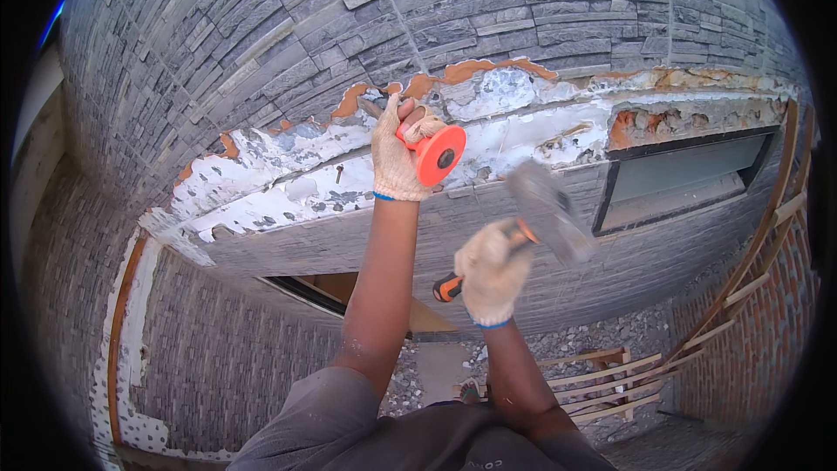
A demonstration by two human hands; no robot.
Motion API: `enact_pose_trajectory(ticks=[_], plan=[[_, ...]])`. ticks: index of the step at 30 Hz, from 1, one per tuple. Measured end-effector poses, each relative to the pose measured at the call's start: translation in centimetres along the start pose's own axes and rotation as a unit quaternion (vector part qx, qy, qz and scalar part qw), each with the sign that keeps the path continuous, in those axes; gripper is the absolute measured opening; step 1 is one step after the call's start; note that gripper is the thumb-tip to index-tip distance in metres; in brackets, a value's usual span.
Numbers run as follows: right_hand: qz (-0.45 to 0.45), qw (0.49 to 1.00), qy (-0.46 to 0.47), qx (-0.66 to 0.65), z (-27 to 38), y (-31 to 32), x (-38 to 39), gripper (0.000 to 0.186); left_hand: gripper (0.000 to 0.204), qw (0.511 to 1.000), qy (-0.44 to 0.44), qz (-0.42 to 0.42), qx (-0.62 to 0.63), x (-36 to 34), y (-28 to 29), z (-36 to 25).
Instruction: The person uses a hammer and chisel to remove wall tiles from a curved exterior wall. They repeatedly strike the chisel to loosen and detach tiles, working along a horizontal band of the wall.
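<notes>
My left hand (399, 153), in a cream knit glove with a blue cuff, is closed round a chisel whose orange-red round hand guard (440, 155) faces me. The chisel's tip meets the wall around the upper edge of the stripped band, partly hidden by my fingers. My right hand (494, 270), gloved alike, grips a hammer (547, 212) by its black and orange handle. The hammer's grey head is smeared by motion, to the right of and below the guard. Along the chipped band (514, 144), white plaster and orange-brown broken tile edges show.
Grey stone-look tiles (488, 0) cover the wall above and below the band. A dark-framed window (689, 179) lies to the right, and another opening (323, 290) below my left arm. A wooden ladder (741, 288) curves along the right. Rubble (623, 336) covers the ground far below.
</notes>
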State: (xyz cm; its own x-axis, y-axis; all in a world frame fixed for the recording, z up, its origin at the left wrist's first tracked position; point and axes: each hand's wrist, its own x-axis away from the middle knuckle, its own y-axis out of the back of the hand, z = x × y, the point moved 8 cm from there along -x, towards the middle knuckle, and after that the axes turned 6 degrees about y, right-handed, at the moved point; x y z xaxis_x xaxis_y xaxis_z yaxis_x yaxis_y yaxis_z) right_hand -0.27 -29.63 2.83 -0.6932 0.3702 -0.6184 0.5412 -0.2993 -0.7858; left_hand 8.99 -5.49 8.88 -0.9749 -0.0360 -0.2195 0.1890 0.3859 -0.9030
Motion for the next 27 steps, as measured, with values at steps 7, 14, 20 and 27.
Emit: enact_pose_trajectory(ticks=[7, 14, 20, 27], plan=[[-0.061, 0.919, -0.256, 0.295, -3.6, 8.5, 5.7, 0.026, 0.040, 0.999, -0.037, -0.025, -0.006, -2.3, 0.6, -1.2], [-0.091, 0.984, 0.012, 0.151, 9.8, 7.8, -4.8, 0.023, 0.039, 1.000, -0.019, 0.023, -0.003, -2.3, -0.2, -0.6], [0.060, 0.996, 0.062, -0.022, 1.5, -2.1, -2.6, 0.030, 0.028, 0.993, -0.087, 0.024, -0.079, -2.0, 0.1, -2.2], [0.009, 0.834, -0.117, 0.540, -3.0, 7.9, 4.6, 0.032, 0.031, 0.989, -0.013, -0.021, -0.143, -2.9, -0.4, 0.3]])
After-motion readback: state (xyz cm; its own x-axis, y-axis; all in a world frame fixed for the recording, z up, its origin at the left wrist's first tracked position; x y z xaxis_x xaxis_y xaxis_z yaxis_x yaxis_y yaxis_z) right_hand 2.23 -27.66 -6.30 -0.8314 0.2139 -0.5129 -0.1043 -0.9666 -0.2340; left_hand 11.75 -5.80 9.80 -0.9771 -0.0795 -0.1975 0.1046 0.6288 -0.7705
